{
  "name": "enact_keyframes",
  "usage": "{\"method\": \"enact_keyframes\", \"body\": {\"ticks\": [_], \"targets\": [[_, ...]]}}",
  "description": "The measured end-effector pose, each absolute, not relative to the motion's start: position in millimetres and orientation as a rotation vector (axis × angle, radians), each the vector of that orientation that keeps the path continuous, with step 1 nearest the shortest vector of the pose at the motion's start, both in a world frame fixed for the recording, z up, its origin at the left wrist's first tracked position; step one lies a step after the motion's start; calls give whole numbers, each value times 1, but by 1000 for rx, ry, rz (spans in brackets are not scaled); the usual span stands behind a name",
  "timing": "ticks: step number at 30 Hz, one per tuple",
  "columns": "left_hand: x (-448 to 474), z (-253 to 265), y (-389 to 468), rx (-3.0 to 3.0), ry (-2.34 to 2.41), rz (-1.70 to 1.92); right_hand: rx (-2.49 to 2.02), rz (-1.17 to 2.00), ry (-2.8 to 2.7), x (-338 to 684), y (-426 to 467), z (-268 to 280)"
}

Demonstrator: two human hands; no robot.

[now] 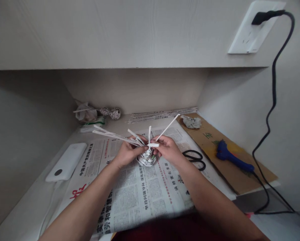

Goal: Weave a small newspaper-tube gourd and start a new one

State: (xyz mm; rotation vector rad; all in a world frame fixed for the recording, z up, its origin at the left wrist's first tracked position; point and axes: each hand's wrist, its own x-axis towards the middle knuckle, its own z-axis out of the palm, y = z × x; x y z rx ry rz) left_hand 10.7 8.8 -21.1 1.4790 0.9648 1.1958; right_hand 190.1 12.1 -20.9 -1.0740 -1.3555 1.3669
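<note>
The left hand (126, 152) and the right hand (168, 147) have a narrow grip on the woven paper piece (146, 159), over the newspaper (132, 194) on the desk (34, 209). A pale back wall (139, 90) stands behind; at upper right, a socket (240, 43) holds a black plug (261, 18).

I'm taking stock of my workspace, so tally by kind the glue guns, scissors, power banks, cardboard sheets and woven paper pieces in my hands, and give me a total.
Blue glue gun: 1
Black-handled scissors: 1
White power bank: 1
Cardboard sheet: 1
Woven paper piece in hand: 1
Total: 5
</note>
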Motion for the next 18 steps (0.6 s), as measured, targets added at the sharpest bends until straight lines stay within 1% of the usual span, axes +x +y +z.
{"method": "enact_keyframes", "body": {"ticks": [6,10,13,15,18], "targets": [[16,-17,2,1531,1009,1168,-1086,1294,-1431,197,-4,-19],[19,-17,-2,1497,1059,1260,-1072,1137,-1497,195,-14,-22],[21,-18,-3,1504,1048,1308,-1161,1075,-1541,197,-25,-20],[22,-18,-4,1507,1053,1294,-1265,978,-1645,201,-39,-12],[23,-18,-6,1486,1092,1265,-1273,691,-1928,207,-64,14]]}}
